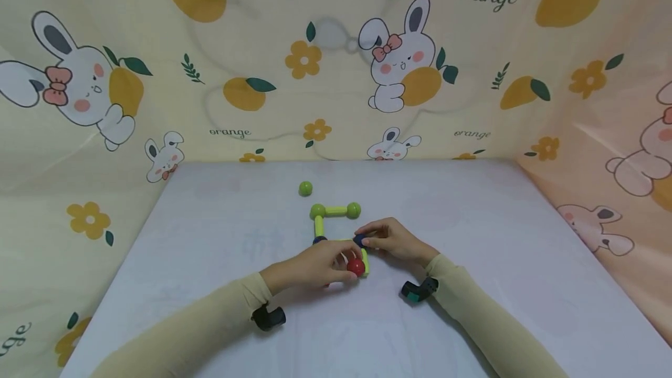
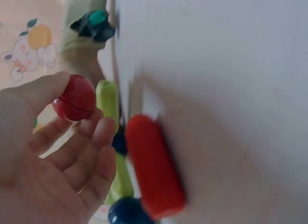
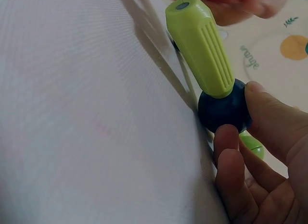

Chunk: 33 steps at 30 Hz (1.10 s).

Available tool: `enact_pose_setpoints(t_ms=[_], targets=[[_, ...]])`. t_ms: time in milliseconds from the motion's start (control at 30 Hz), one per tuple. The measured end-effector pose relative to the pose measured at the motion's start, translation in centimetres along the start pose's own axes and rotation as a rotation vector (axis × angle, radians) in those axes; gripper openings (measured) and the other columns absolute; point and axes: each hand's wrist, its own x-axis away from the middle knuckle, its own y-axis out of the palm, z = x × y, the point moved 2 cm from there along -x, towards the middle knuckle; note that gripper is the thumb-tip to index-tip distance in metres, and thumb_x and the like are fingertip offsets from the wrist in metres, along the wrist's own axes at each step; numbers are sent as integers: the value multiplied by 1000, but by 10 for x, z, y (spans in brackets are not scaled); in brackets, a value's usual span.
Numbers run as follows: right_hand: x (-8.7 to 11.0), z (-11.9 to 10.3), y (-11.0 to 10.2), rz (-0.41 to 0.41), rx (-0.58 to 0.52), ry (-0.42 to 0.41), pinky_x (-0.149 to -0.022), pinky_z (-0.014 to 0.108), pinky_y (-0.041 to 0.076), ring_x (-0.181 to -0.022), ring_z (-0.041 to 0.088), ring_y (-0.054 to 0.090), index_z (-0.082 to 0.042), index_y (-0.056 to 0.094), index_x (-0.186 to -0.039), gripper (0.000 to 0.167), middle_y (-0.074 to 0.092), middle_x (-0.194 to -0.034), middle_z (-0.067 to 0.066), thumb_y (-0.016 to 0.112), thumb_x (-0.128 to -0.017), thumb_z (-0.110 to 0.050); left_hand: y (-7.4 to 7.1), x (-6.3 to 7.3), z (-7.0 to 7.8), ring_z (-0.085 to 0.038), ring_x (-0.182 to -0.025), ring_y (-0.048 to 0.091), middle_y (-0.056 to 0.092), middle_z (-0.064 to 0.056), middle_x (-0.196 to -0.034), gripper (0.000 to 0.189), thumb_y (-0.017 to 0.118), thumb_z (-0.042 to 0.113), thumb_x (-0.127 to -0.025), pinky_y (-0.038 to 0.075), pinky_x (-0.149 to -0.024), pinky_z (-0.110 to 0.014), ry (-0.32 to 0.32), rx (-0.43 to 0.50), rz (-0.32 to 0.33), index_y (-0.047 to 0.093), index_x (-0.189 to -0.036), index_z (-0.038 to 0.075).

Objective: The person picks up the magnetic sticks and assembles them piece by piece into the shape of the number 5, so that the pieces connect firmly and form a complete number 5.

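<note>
My left hand [image 1: 317,264] pinches a red ball [image 2: 76,100] between thumb and fingers, close to the free end of a yellow-green rod [image 3: 202,46]. That rod is joined to a dark blue ball [image 3: 224,108], which my right hand [image 1: 396,241] grips with thumb and fingertips. Behind the left hand, the connected pieces continue to another blue ball [image 1: 319,240], an upright-running green rod [image 1: 318,226], a green corner ball [image 1: 317,210], a crosswise rod [image 1: 336,211] and a green end ball [image 1: 354,210]. A red rod [image 2: 153,168] shows below the left hand in the left wrist view.
A loose green ball [image 1: 305,188] lies on the white tabletop [image 1: 446,203], beyond the joined pieces. Patterned cloth [image 1: 336,86] hangs along the back and both sides. Each sleeve carries a black wrist device [image 1: 269,318] at the cuff.
</note>
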Motion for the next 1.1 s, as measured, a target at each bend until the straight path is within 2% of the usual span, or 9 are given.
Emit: enact_pose_setpoints(t_ms=[200, 367, 633, 1100], targets=[[2, -1, 1, -8, -28, 0, -59, 21, 47, -65, 8, 53, 1, 67, -127, 31, 69, -119, 23, 63, -100, -14, 14, -1, 3, -1, -88, 60, 68, 2, -109, 28, 74, 22, -93, 52, -81, -16, 10, 24, -54, 62, -118, 17], [3, -2, 1, -10, -35, -2, -59, 21, 48, -66, 8, 54, 1, 67, -127, 31, 69, -119, 23, 63, -100, -13, 19, -3, 7, 2, -84, 59, 70, 2, -110, 28, 73, 26, -94, 50, -78, -15, 15, -34, -67, 62, -120, 19], [2, -4, 0, -18, -26, -14, -60, 21, 47, -65, 9, 53, 1, 66, -128, 31, 69, -116, 21, 62, -101, -14, 22, -6, 10, 2, -78, 56, 70, 6, -103, 33, 73, 31, -94, 48, -73, -15, -5, -103, -48, 61, -122, 19], [2, -3, 0, -22, -47, -2, -59, 20, 46, -64, 8, 52, 2, 65, -128, 32, 68, -119, 22, 62, -101, -14, 26, -11, 7, 2, -77, 55, 67, 11, -95, 42, 72, 25, -95, 47, -72, -15, 17, -129, -49, 58, -134, 17]])
